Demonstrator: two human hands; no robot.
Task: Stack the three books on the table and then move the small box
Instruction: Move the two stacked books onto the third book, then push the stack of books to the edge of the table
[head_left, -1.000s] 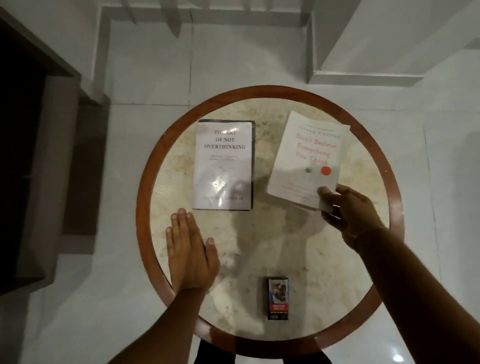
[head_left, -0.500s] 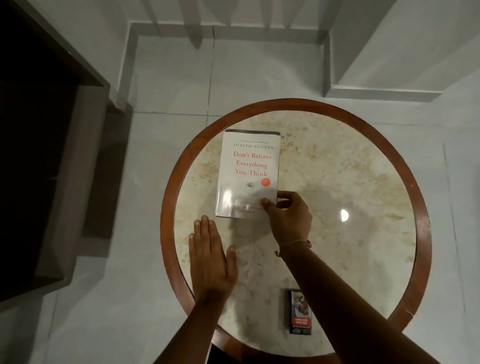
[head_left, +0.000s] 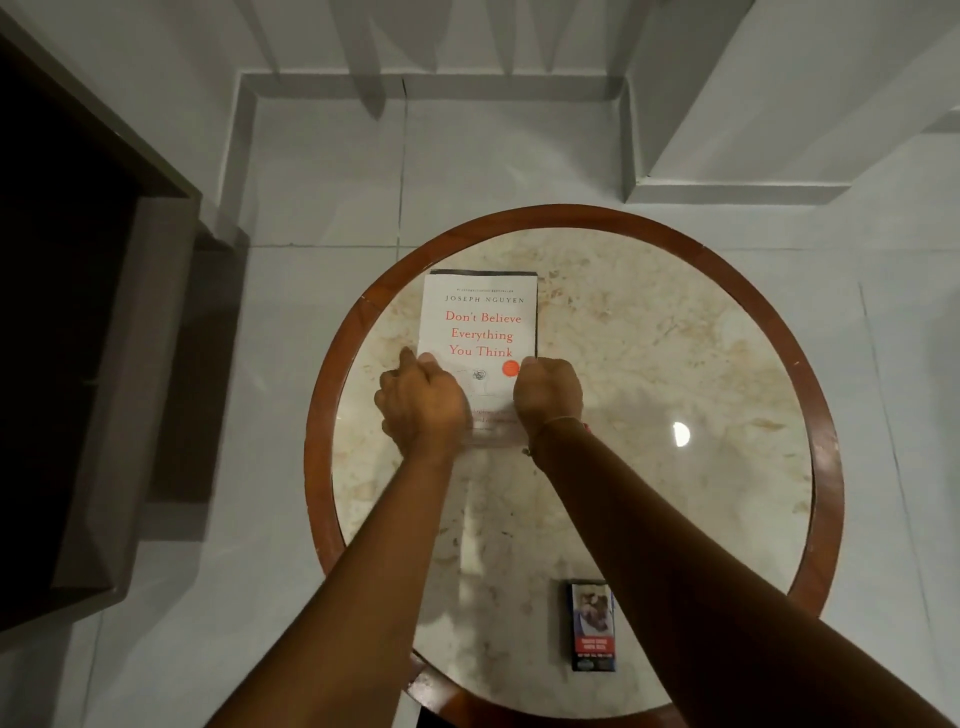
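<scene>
The small box (head_left: 592, 626) is sitting untouched at the near edge of the round table (head_left: 826, 483), well apart from the action. Further in, the left hand (head_left: 421, 402), flat on the marble a moment ago, is now joining the right hand (head_left: 548, 392): both are curling closed on the stack's sides, squaring up the white book (head_left: 480, 332) just landed on top. Stacking looks nearly finished; the box comes next.
</scene>
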